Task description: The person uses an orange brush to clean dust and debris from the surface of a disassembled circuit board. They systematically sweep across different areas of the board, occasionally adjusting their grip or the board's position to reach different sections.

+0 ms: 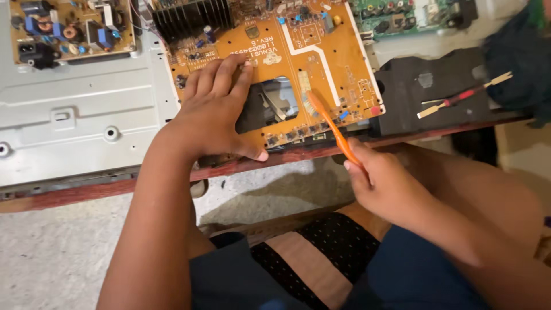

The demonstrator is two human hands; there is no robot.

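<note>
An orange circuit board [321, 63] with a rectangular cut-out lies on a grey metal chassis [86, 115] at the table's near edge. My left hand [215, 112] presses flat on the board's left part, fingers spread, thumb along the near edge. In my right hand [384, 186] is an orange toothbrush [333, 126], its head resting on the board just right of the cut-out. A black heat sink [192, 17] stands at the board's far left corner.
A smaller power board [72, 28] with coils sits far left on the chassis. A green board [402, 14] lies at the far right. A black block [436, 92] with a red-and-cream stick [465, 95] and dark cloth [522, 57] lie right. My knees are below the table.
</note>
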